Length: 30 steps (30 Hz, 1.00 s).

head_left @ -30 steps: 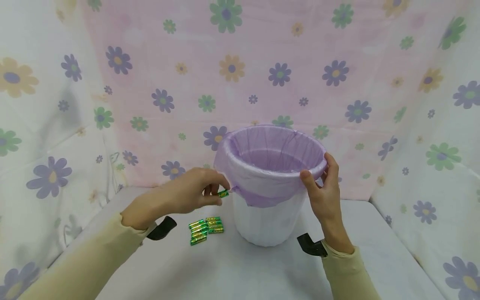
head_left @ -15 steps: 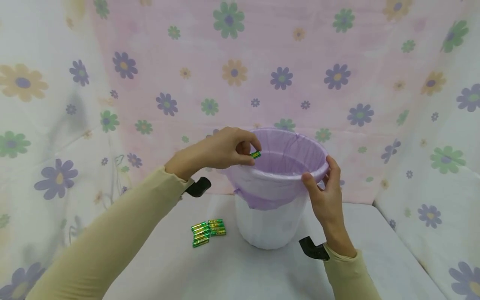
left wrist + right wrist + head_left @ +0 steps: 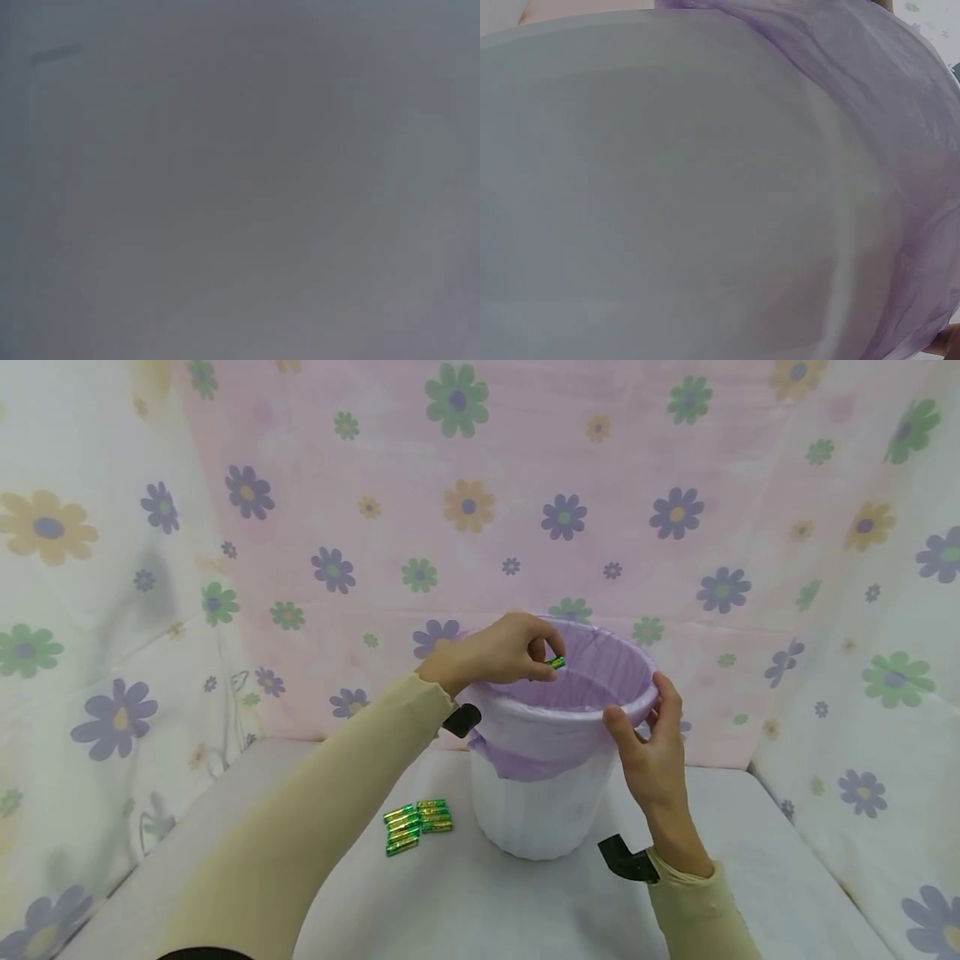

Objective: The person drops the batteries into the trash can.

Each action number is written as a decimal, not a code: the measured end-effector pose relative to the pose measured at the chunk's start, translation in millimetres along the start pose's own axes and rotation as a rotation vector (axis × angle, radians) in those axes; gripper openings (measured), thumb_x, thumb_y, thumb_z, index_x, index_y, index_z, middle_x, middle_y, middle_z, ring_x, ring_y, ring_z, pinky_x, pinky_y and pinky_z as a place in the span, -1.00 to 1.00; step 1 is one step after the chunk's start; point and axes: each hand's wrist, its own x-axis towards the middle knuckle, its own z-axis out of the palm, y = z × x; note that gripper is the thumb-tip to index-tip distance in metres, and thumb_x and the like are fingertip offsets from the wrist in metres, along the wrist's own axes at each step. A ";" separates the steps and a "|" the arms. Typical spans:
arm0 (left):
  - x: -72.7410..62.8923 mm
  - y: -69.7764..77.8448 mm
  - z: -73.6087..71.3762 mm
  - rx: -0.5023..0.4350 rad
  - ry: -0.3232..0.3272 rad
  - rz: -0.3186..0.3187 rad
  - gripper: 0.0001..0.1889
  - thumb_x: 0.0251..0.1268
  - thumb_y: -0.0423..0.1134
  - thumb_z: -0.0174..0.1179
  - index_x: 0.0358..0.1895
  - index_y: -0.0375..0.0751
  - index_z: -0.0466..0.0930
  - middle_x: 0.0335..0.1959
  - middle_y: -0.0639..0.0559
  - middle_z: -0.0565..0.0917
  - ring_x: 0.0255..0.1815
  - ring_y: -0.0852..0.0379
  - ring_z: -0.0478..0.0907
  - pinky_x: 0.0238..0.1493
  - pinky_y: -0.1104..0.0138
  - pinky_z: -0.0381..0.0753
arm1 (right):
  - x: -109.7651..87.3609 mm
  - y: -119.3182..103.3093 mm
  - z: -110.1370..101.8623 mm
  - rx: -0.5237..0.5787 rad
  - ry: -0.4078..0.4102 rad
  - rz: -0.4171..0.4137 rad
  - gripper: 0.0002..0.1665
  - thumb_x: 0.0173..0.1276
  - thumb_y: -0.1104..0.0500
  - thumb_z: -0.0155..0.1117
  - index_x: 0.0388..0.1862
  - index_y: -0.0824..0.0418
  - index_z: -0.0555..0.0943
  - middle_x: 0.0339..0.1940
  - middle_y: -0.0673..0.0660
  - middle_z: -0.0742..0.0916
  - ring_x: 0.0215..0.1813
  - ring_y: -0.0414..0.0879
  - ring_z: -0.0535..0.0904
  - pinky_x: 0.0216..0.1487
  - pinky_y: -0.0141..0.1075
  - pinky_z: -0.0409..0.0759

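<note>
My left hand (image 3: 506,649) pinches a small green-and-gold battery (image 3: 556,662) between thumb and fingertips, over the mouth of a white trash bin (image 3: 536,822). A thin purple bag (image 3: 611,672) lines the bin and folds down outside its rim. My right hand (image 3: 656,760) grips the bin's right rim, thumb in front and fingers along the outer side. In the right wrist view the bin's white wall (image 3: 667,187) fills most of the frame, with the purple bag (image 3: 922,135) along the right. The left wrist view is a grey blur. The bin's floor is hidden.
Several more green-and-gold batteries (image 3: 403,831) lie in two columns on the white-covered table (image 3: 465,910), left of the bin. Flowered cloth (image 3: 375,518) hangs behind and at both sides.
My left hand has carried the battery up from beside the bin's left side, then rightward over its opening. The right hand keeps its grip on the rim.
</note>
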 end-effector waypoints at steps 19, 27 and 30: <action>15.8 -12.0 19.6 0.074 -0.036 -0.048 -0.72 0.17 -0.20 0.36 -0.05 -0.09 0.60 -0.35 -0.02 0.59 -0.35 0.11 0.52 -0.29 0.37 0.50 | -0.8 -2.5 0.5 -0.008 0.007 0.016 -0.09 0.32 -0.03 0.24 0.51 -0.03 -0.02 0.42 0.12 0.25 0.39 0.11 0.25 0.30 0.11 0.27; 15.1 -11.6 19.8 0.077 -0.025 -0.062 -0.68 0.17 -0.16 0.36 -0.02 -0.11 0.59 -0.31 -0.02 0.59 -0.31 0.10 0.51 -0.28 0.37 0.50 | -0.6 -1.9 0.8 -0.008 0.001 0.024 -0.09 0.33 -0.03 0.23 0.51 -0.06 -0.03 0.42 0.11 0.25 0.39 0.10 0.24 0.31 0.11 0.25; 15.3 -11.2 20.1 0.075 -0.018 -0.061 -0.69 0.18 -0.16 0.35 -0.03 -0.10 0.59 -0.30 -0.02 0.58 -0.31 0.09 0.50 -0.27 0.36 0.50 | -0.4 -0.7 1.0 -0.002 0.006 0.016 -0.10 0.33 -0.01 0.23 0.51 -0.05 -0.02 0.41 0.11 0.26 0.39 0.10 0.25 0.30 0.11 0.26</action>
